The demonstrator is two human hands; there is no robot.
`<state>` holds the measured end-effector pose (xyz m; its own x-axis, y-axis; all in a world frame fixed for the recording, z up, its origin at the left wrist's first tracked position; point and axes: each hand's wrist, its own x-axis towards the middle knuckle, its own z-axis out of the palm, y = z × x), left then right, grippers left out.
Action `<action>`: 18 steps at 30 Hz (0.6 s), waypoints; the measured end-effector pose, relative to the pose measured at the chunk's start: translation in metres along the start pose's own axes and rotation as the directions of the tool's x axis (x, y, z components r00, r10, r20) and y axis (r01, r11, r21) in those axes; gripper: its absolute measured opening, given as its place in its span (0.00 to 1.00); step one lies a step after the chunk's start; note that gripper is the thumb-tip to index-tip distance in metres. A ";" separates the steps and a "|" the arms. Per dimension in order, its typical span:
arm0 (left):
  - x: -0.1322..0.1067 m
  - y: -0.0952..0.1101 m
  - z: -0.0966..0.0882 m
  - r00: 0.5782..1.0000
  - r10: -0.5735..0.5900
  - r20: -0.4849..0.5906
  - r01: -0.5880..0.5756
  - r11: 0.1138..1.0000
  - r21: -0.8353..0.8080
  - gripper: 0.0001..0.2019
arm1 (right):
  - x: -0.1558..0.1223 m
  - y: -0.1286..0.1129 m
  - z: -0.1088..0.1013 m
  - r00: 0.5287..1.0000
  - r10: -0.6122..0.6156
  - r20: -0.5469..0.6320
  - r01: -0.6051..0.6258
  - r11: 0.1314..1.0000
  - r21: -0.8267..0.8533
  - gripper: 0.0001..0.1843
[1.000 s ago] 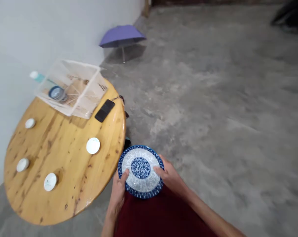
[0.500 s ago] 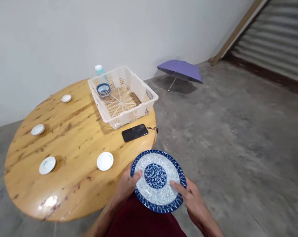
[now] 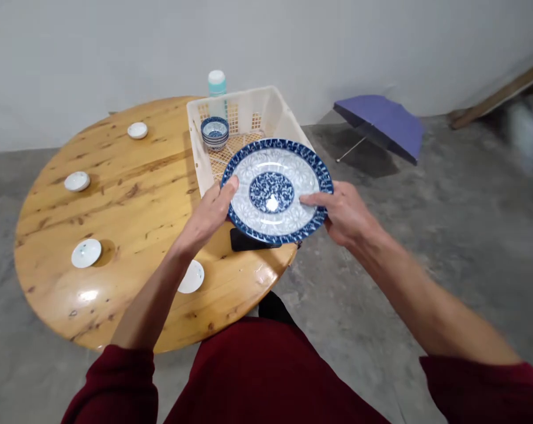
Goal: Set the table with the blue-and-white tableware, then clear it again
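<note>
A blue-and-white patterned plate (image 3: 252,221) is held up between both hands, face toward me. My left hand (image 3: 213,209) grips its left rim, thumb on top. On the right rim, my right hand (image 3: 343,212) has its thumb over the face and its fingers underneath. Behind the plate stands a white plastic basket (image 3: 197,150), partly hidden by it. Inside the basket, a stack of blue-and-white bowls (image 3: 215,132) sits in the left corner. A black phone (image 3: 252,242) shows below the plate's lower edge.
Small white dishes lie along the round wooden table (image 3: 129,218): one far dish (image 3: 138,130), one left dish (image 3: 77,181), one nearer dish (image 3: 86,253), and one dish (image 3: 192,277) beside my left forearm. A bottle (image 3: 217,85) stands behind the basket. An open purple umbrella (image 3: 381,121) rests on the floor.
Both hands have moved forward with the plate, from over the table's near edge to in front of the basket. The plate now covers part of the basket and the phone.
</note>
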<state>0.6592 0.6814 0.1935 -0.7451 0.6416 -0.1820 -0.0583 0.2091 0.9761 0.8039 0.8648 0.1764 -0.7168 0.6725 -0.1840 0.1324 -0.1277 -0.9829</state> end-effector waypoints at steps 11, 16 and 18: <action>0.122 -0.017 0.018 0.966 -0.209 -0.149 0.201 0.977 -0.068 0.23 | 0.184 0.010 0.014 0.955 0.181 0.233 -0.149 0.977 -0.152 0.08; 0.157 -0.036 0.024 0.875 -0.368 -0.316 0.342 0.930 -0.137 0.10 | 0.234 0.029 0.027 0.905 0.286 0.315 -0.227 0.951 -0.212 0.06; 0.165 -0.046 0.025 0.833 -0.420 -0.360 0.388 0.907 -0.161 0.08 | 0.248 0.039 0.034 0.887 0.317 0.335 -0.244 0.939 -0.242 0.07</action>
<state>0.5554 0.7961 0.1158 -0.8354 0.1807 -0.5190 -0.4491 0.3198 0.8343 0.6082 1.0017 0.0926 -0.8237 0.3118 -0.4737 0.4646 -0.1078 -0.8789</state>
